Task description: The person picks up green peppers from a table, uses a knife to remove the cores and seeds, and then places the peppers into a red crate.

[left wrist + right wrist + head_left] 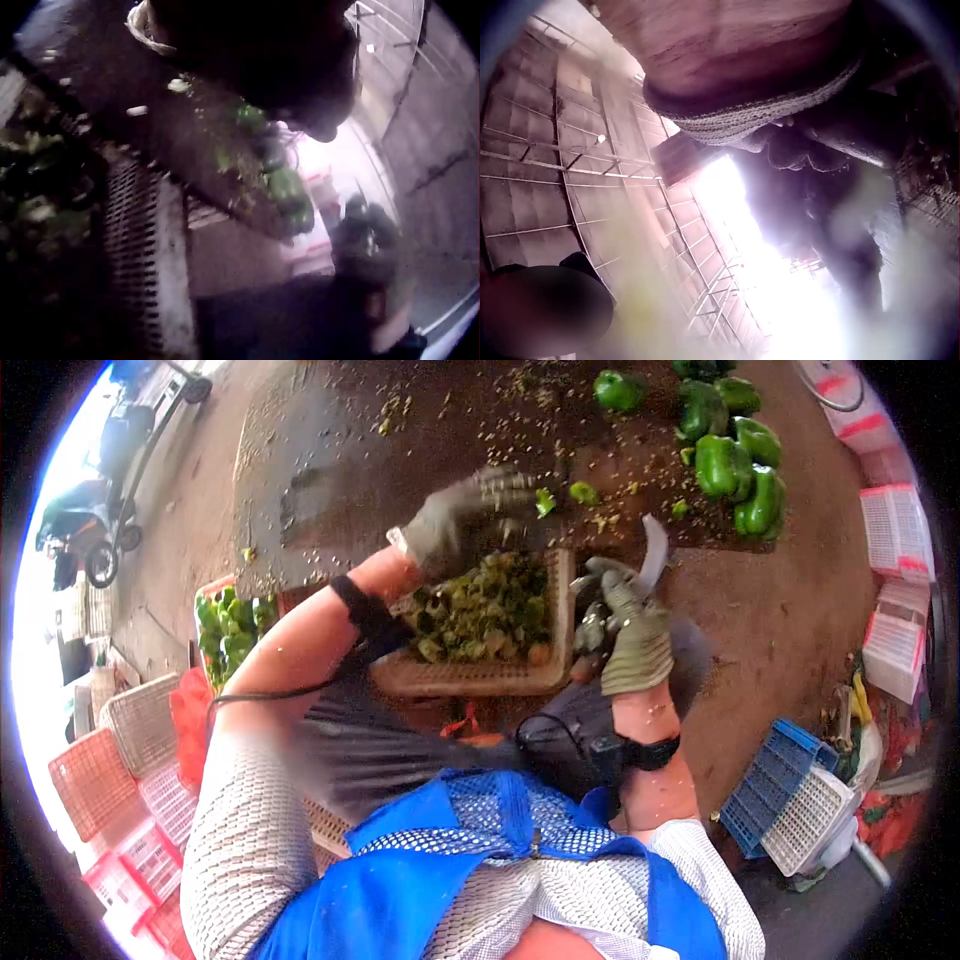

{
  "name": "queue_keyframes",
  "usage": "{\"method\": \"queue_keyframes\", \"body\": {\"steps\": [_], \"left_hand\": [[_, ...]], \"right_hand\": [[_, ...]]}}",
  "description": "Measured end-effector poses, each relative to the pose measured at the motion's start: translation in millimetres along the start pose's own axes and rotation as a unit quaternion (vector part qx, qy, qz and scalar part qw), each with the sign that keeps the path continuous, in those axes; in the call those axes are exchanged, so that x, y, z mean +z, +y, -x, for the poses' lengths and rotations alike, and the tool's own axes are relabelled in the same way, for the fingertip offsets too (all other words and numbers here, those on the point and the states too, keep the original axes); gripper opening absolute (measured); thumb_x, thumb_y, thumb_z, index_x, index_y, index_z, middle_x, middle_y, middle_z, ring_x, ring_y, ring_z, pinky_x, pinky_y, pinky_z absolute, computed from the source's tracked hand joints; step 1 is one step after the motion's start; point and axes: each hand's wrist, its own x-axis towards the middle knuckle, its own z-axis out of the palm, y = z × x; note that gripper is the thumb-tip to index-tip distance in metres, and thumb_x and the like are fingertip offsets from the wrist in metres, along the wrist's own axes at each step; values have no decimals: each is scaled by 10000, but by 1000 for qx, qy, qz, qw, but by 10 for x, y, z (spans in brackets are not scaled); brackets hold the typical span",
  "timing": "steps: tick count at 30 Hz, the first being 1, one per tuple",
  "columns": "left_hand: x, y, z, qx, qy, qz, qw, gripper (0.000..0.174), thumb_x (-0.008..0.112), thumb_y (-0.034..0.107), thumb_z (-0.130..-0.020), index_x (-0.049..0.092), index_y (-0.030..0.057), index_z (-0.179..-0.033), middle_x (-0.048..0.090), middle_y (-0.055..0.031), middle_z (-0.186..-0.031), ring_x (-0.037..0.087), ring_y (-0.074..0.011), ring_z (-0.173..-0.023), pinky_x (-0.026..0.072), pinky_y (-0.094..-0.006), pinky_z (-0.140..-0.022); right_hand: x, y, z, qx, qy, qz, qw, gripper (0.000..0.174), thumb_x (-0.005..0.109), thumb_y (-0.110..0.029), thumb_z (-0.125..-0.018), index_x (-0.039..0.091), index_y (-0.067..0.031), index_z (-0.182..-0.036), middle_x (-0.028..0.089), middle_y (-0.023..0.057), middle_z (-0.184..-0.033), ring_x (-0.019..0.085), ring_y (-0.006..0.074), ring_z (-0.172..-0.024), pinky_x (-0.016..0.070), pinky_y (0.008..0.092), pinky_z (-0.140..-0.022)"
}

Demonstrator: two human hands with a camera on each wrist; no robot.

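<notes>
Knife [653,552] first: my right hand [632,635] is wrapped tight round its handle just right of the basket [470,678], with the curved blade standing up and away from me over the table [330,450]. My left hand [462,520] is out past the basket's far rim, blurred, next to a small pepper piece [544,502]. Whether those fingers have closed on anything I cannot tell.

Both gloves look damp and dirty, so I judge the handle could slip in my palm. The knife also stands near the line my left arm would take back across the basket, and a careless pull could bring arm to edge. The basket, heaped with scraps [485,610], sits at the table's near edge in front of me, where a knock could tip it.

The table is brown, worn and strewn with seeds [470,420], which may let a pepper skid. Whole peppers [738,465] lie at the far right, well apart from both hands. On my left is a crate of greens [232,628], and on my right are pink and white crates [893,530]. A blue crate [772,780] sits on the floor, and a scooter [85,530] stands far left in daylight.
</notes>
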Motion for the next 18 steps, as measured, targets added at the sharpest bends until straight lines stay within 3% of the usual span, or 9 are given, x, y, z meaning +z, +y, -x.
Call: {"method": "queue_keyframes", "body": {"steps": [1,3,6,7,9,12,14,17,18], "left_hand": [[-3,-70,-249,14,16,-64,998,353,583,264,-920,628,120,-1238,549,-96,-1359,424,-345,-1326,357,-427,-1104],[401,-441,-680,-104,31,205,973,367,583,318,-915,635,134,-1228,533,-97,-1376,423,-350,-1323,355,-431,-1102],[702,-438,-1144,-23,-64,-66,995,404,620,393,-874,641,199,-1228,500,-84,-1409,418,-348,-1326,346,-428,-1106],[1116,-822,-1126,-91,-62,102,989,399,646,374,-847,644,245,-1225,498,-57,-1413,404,-333,-1338,305,-442,-1131],[1115,-605,-1127,175,-132,-211,953,499,620,310,-832,566,219,-1320,503,-49,-1412,406,-287,-1347,269,-491,-1143],[823,-46,-862,235,-185,-140,944,527,654,275,-831,543,169,-1335,504,-89,-1403,382,-290,-1362,272,-466,-1150],[694,168,-461,232,-171,-117,950,557,706,169,-820,526,107,-1343,517,-56,-1388,494,-240,-1264,390,-402,-1085],[482,298,197,-62,-240,122,961,508,699,250,-831,570,148,-1311,511,-122,-1383,516,-307,-1232,394,-446,-1067],[401,245,276,-16,-254,93,963,527,711,307,-820,576,173,-1311,477,-142,-1414,470,-351,-1276,358,-489,-1088]], "right_hand": [[-31,11,-11,-5,-18,-7,1000,684,634,-196,-927,221,-234,-1472,660,53,-829,549,71,-559,461,221,-432],[-73,29,-44,31,11,11,999,376,637,-200,-927,543,-82,-1271,669,42,-847,549,62,-570,463,217,-448],[-132,17,-73,-52,3,1,999,238,607,-229,-938,651,-53,-1093,681,27,-850,568,68,-611,454,199,-506],[-122,-8,-43,-47,29,0,998,233,592,-223,-938,654,-57,-1088,689,35,-869,567,77,-606,453,207,-516],[-139,-47,-16,-32,42,-8,999,232,575,-221,-949,652,-53,-1088,696,46,-883,557,86,-579,453,218,-512],[-152,-83,50,-22,46,-2,999,235,571,-229,-957,649,-51,-1089,698,53,-874,559,83,-571,457,222,-512],[-150,-53,53,-25,21,-11,999,230,583,-225,-954,641,-46,-1087,690,59,-856,555,88,-538,456,228,-479],[-50,-48,96,-14,-6,-50,999,217,604,-202,-944,624,-35,-1081,674,71,-831,541,100,-473,446,232,-407],[-35,-57,120,-7,-11,-50,999,214,600,-197,-945,625,-33,-1081,676,71,-836,543,98,-476,446,229,-408]]}}
